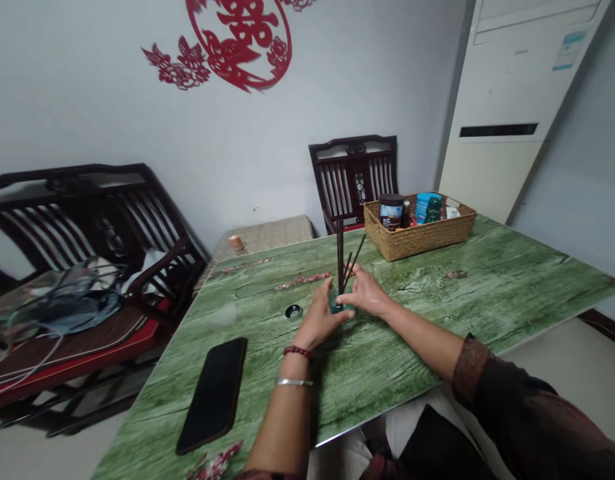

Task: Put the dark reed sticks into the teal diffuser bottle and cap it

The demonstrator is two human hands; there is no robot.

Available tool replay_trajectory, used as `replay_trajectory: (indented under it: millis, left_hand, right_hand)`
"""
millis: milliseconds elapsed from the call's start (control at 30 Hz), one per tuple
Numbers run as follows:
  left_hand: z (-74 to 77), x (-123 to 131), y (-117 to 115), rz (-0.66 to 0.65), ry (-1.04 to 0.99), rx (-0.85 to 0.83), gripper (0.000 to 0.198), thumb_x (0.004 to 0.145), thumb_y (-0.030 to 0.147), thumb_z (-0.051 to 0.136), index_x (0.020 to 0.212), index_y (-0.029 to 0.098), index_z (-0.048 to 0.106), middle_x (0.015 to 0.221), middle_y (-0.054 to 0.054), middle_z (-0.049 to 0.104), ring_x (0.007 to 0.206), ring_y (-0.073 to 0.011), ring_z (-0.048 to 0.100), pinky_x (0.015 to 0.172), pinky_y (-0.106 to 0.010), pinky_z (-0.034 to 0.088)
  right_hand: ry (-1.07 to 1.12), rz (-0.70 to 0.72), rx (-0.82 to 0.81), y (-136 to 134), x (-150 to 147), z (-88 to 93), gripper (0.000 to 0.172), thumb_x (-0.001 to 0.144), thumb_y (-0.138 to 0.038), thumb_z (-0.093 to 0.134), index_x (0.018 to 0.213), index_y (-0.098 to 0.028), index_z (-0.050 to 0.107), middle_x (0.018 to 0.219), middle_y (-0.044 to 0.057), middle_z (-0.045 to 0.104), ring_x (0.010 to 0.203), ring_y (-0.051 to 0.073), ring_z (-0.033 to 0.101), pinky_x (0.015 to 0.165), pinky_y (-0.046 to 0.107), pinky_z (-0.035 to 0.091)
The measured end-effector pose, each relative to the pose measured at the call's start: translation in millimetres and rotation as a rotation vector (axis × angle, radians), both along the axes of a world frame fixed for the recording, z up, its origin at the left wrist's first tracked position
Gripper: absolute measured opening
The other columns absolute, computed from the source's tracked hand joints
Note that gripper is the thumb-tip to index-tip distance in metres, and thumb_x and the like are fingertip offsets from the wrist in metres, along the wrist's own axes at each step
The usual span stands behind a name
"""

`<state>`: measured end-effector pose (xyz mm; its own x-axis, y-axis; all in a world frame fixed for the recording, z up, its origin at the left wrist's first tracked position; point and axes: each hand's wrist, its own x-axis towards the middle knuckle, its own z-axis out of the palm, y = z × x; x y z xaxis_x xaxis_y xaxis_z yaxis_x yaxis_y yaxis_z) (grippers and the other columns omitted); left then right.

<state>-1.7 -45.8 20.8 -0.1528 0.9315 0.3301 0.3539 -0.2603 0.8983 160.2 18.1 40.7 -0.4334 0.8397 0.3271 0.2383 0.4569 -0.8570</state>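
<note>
Green surface (437, 300): wicker basket (417, 243) at 1 o'clock, black phone (212, 393) at 8 o'clock, work at centre. The hands are close together. Left hand (320, 320) wraps the teal bottle (337, 307) from 9 o'clock. Right hand (367, 293) is at 3 o'clock with fingers by the stick bases; can't tell if it grips. Dark sticks (340, 253) stand splayed in the bottle, so probably only arranging is left. Dark ring (293, 311) at 9 o'clock, maybe the cap. Bottle mostly hidden, left hand blurred, stick count unclear.

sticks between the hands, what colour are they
Dark brown, nearly black. The sticks show best in the head view.
</note>
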Motion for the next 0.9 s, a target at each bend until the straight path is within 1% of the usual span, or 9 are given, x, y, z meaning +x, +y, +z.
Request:
replay_trajectory:
  millis: [67,100,233,300,433,533,600,733,900]
  left_hand:
    - [7.0,-27.2,-4.5,-0.068,-0.081,-0.043,0.072,0.06,0.029,0.085,0.128,0.024,0.062,0.133,-0.014,0.061,0.12,-0.0313,0.058,0.102,-0.048,0.045]
    - [8.9,-41.9,-4.9,-0.016,-0.122,-0.039,0.063,0.067,0.031,0.08,0.127,0.024,0.062,0.129,-0.013,0.063,0.117,-0.0299,0.06,0.1,-0.047,0.047]
    - [0.4,-81.5,1.3,0.427,-0.147,0.106,0.044,0.079,0.033,0.065,0.122,0.022,0.062,0.116,-0.011,0.066,0.108,-0.0253,0.063,0.099,-0.045,0.048]
    - [-10.3,-84.2,3.5,0.52,0.024,0.035,0.045,0.08,0.033,0.064,0.124,0.02,0.061,0.117,-0.013,0.065,0.108,-0.0272,0.062,0.098,-0.047,0.048]
    - [-24.0,-72.8,-0.4,0.446,0.616,-0.251,0.058,0.079,0.041,0.07,0.132,0.021,0.06,0.128,-0.018,0.061,0.122,-0.0367,0.055,0.102,-0.052,0.044]
    - [-22.3,-66.8,-4.7,0.335,0.888,-0.408,0.053,0.083,0.035,0.063,0.136,0.027,0.061,0.13,-0.016,0.061,0.119,-0.0387,0.057,0.099,-0.052,0.044]
    - [-19.5,-66.8,-5.6,0.28,0.969,-0.447,0.047,0.086,0.027,0.055,0.133,0.028,0.064,0.125,-0.016,0.064,0.115,-0.0369,0.059,0.096,-0.048,0.046]
    - [-18.3,-71.2,-4.1,0.295,1.006,-0.425,0.043,0.09,0.026,0.046,0.127,0.027,0.068,0.116,-0.017,0.067,0.109,-0.0351,0.063,0.092,-0.045,0.047]
    - [-22.5,-76.9,-2.7,0.339,0.943,-0.382,0.043,0.091,0.033,0.045,0.125,0.024,0.069,0.109,-0.019,0.069,0.103,-0.0358,0.065,0.09,-0.047,0.048]
  right_hand:
    - [-0.017,0.001,-0.033,1.5,-2.4,4.4,0.079,0.057,-0.025,0.086,0.13,-0.018,0.054,0.102,0.002,0.063,0.08,0.015,0.055,0.072,0.028,0.045]
    - [-0.029,0.004,-0.051,2.7,-3.8,5.7,0.075,0.057,-0.024,0.085,0.126,-0.018,0.057,0.096,0.0,0.063,0.079,0.014,0.056,0.071,0.027,0.045]
    - [-0.055,0.002,-0.072,8.3,-10.9,5.8,0.051,0.063,-0.022,0.082,0.11,-0.019,0.063,0.086,-0.004,0.063,0.076,0.012,0.057,0.069,0.023,0.044]
    - [-0.064,-0.003,-0.038,10.4,-14.9,4.8,0.043,0.064,-0.023,0.081,0.103,-0.019,0.065,0.086,-0.004,0.065,0.079,0.013,0.06,0.071,0.023,0.045]
    - [-0.107,0.024,0.002,12.1,-20.5,5.4,0.039,0.067,-0.024,0.083,0.101,-0.02,0.065,0.088,-0.003,0.07,0.083,0.015,0.066,0.075,0.023,0.047]
    - [-0.181,0.046,0.03,11.5,-22.3,9.9,0.025,0.075,-0.024,0.078,0.096,-0.02,0.066,0.084,-0.002,0.071,0.081,0.015,0.066,0.073,0.022,0.046]
    - [-0.243,0.036,0.092,10.0,-23.2,15.1,0.008,0.084,-0.026,0.07,0.087,-0.019,0.067,0.081,0.0,0.07,0.079,0.015,0.065,0.072,0.022,0.045]
    - [-0.216,0.047,0.146,4.8,-23.9,36.4,0.024,0.094,-0.023,0.054,0.072,-0.018,0.062,0.076,0.0,0.067,0.074,0.013,0.062,0.071,0.021,0.043]
    - [-0.024,0.011,0.199,-2.1,2.0,92.9,0.03,0.098,-0.034,0.048,0.076,-0.018,0.06,0.075,0.0,0.067,0.069,0.012,0.06,0.071,0.023,0.045]
